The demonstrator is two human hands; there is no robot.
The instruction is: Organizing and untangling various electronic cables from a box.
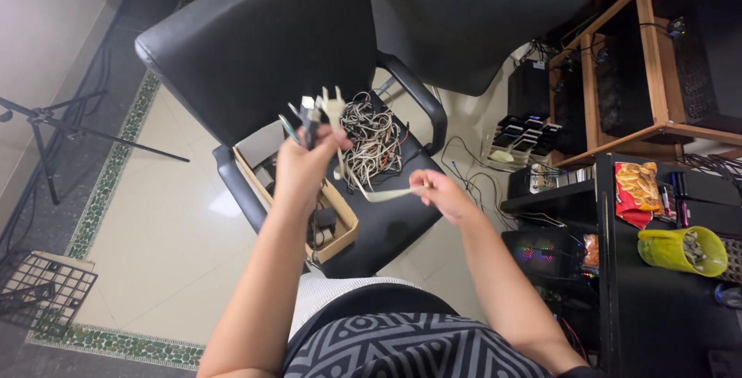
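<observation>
My left hand (305, 165) is raised above a black office chair (255, 45) and grips a bunch of cable ends (318, 109), with white and dark plugs sticking up out of the fist. My right hand (442, 191) pinches a flat pale cable (386, 192) that runs leftward toward the bunch. A tangled heap of thin cables (375, 134) lies on the chair seat just behind both hands. An open cardboard box (340, 227) with small dark adapters in it rests on the seat below my left forearm.
A wooden shelf (649, 53) with dark computer cases stands at the right. A black desk (665, 301) holds a snack bag (635, 192) and a green container (682, 250). A tripod (46, 127) and a wire basket (42, 293) are on the tiled floor at the left.
</observation>
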